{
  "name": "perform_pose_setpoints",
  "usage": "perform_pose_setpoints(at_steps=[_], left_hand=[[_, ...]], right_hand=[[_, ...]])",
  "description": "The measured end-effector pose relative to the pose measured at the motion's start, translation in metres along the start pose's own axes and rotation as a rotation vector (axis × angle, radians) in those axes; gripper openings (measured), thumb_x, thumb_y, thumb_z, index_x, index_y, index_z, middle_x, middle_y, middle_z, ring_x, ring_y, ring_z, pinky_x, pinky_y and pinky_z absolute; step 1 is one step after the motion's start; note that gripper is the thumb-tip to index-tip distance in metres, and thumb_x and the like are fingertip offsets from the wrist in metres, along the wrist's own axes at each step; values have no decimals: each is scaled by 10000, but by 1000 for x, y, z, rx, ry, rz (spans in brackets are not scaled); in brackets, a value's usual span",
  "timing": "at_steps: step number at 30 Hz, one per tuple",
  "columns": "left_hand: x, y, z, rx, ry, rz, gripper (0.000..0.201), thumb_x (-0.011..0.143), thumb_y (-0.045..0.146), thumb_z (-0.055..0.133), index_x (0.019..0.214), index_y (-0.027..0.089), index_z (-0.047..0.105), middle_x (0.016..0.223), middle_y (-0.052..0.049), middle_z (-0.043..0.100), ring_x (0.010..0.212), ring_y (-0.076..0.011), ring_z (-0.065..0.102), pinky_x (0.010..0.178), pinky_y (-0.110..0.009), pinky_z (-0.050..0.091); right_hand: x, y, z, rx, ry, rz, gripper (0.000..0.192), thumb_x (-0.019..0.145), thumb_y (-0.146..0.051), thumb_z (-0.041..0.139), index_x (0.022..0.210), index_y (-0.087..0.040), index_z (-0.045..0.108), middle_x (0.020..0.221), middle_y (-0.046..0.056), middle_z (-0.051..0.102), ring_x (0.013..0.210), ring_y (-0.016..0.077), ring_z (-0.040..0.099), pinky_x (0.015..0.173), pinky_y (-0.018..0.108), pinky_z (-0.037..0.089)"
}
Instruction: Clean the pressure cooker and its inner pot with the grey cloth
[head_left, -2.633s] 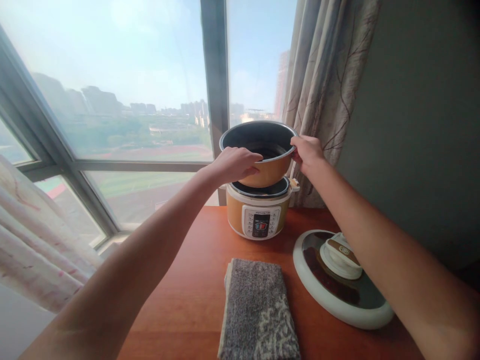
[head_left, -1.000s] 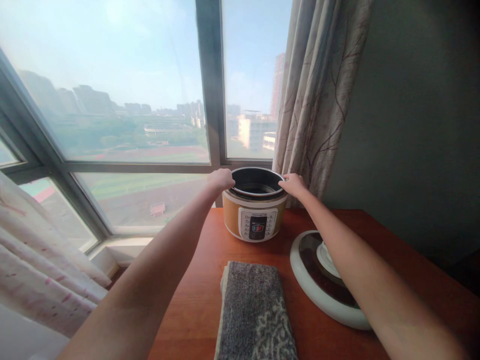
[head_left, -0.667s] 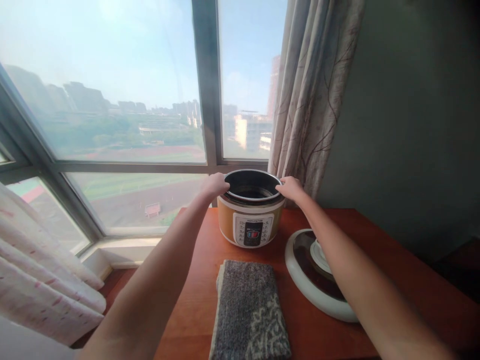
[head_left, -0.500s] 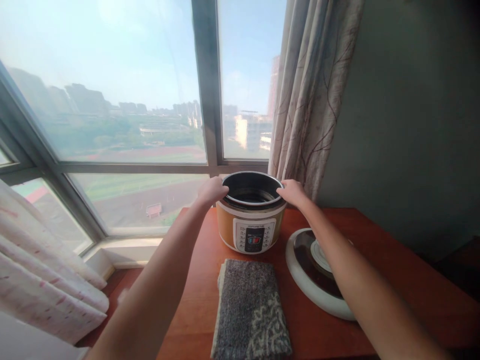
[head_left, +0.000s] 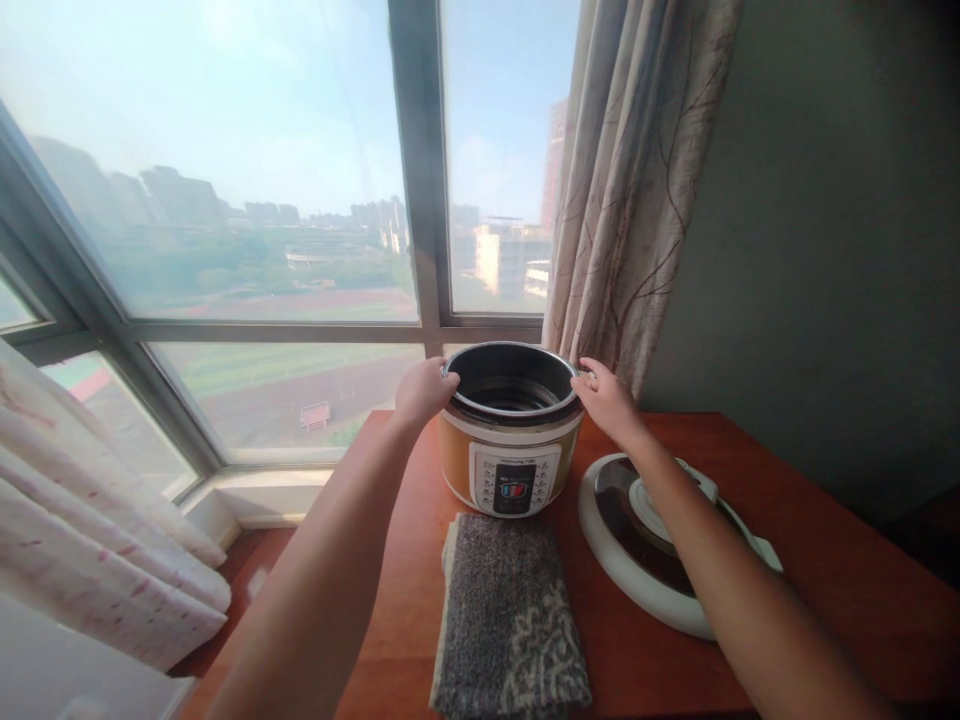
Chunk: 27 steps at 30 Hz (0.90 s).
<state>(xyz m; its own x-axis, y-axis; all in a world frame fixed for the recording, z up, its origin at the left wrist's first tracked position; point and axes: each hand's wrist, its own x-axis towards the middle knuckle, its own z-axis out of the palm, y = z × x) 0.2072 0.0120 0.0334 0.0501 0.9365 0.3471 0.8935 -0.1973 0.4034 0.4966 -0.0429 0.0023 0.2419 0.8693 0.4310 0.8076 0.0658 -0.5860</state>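
An orange and white electric cooker (head_left: 511, 470) stands on a red-brown wooden table (head_left: 817, 520) by the window. Its dark inner pot (head_left: 511, 385) sits inside the cooker with only the rim showing. My left hand (head_left: 424, 392) grips the pot's rim on the left side. On the right side my right hand (head_left: 606, 400) holds the rim with the fingers closed on it. The cooker's round white lid (head_left: 645, 545) lies on the table to the right, partly hidden by my right forearm.
A folded grey towel (head_left: 508, 620) lies on the table in front of the cooker. A patterned curtain (head_left: 637, 190) hangs just behind the cooker at the right. A large window (head_left: 225, 200) fills the left; a pale curtain (head_left: 97, 550) hangs at the lower left.
The inner pot was held above the cooker and has come down into it. Both hands stay on the rim. The view has shifted slightly.
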Motion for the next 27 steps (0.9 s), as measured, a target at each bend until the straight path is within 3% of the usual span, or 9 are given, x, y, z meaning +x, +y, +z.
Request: perform_pose_setpoints(at_steps=[4, 7, 11, 14, 16, 19, 23, 27], left_hand=[[-2, 2, 2, 1, 5, -18, 324, 806, 278, 510, 1007, 183, 746, 941, -126, 763, 839, -284, 691, 664, -320, 454], [-2, 0, 0, -3, 8, 4, 324, 825, 287, 512, 1020, 187, 750, 983, -127, 768, 898, -291, 696, 711, -325, 470], [-1, -13, -10, -20, 11, 25, 347, 893, 413, 495, 980, 209, 762, 937, -110, 768, 916, -295, 692, 776, -343, 481], [3, -28, -11, -111, 179, -81, 296, 872, 386, 516, 901, 204, 748, 927, -122, 741, 956, -311, 666, 846, -380, 472], [6, -38, -3, -334, 258, -147, 219, 813, 324, 563, 896, 200, 723, 987, -119, 714, 1043, -307, 627, 916, -389, 456], [10, -46, 20, -658, 177, -187, 184, 774, 318, 561, 830, 189, 680, 912, -91, 687, 978, -266, 628, 868, -369, 490], [10, -47, 46, -873, 49, -220, 270, 793, 355, 461, 865, 183, 657, 802, -47, 665, 734, -181, 626, 655, -289, 508], [9, -46, 53, -1017, 39, -253, 318, 748, 351, 483, 962, 187, 651, 853, -39, 671, 710, -147, 611, 616, -245, 482]], right_hand=[[-24, 29, -16, 222, 136, -55, 500, 903, -459, 505, 1288, -152, 593, 844, 74, 769, 706, 223, 696, 760, 357, 535], [-44, 69, -32, 35, 219, -75, 344, 870, -423, 525, 1086, -198, 670, 870, 75, 762, 749, 232, 698, 801, 379, 523], [-75, 130, -38, -255, 97, -58, 391, 864, -517, 516, 996, -192, 688, 952, 119, 738, 892, 296, 686, 828, 426, 518], [-99, 163, -26, -415, 56, -65, 496, 896, -585, 471, 1029, -161, 691, 1019, 165, 713, 965, 330, 669, 890, 465, 505], [-112, 173, -15, -488, 31, -81, 515, 908, -595, 465, 1068, -158, 687, 1065, 183, 702, 1014, 346, 658, 918, 477, 498], [-122, 178, -3, -581, 17, -113, 450, 902, -555, 500, 1082, -185, 682, 1133, 207, 692, 1104, 374, 628, 946, 489, 488], [-121, 180, -1, -587, -9, -107, 379, 885, -539, 522, 1060, -246, 686, 1145, 183, 704, 1114, 366, 631, 957, 478, 494], [-113, 180, -12, -503, -20, -88, 358, 845, -529, 514, 1009, -270, 700, 1091, 153, 727, 1093, 354, 653, 1003, 483, 484]])
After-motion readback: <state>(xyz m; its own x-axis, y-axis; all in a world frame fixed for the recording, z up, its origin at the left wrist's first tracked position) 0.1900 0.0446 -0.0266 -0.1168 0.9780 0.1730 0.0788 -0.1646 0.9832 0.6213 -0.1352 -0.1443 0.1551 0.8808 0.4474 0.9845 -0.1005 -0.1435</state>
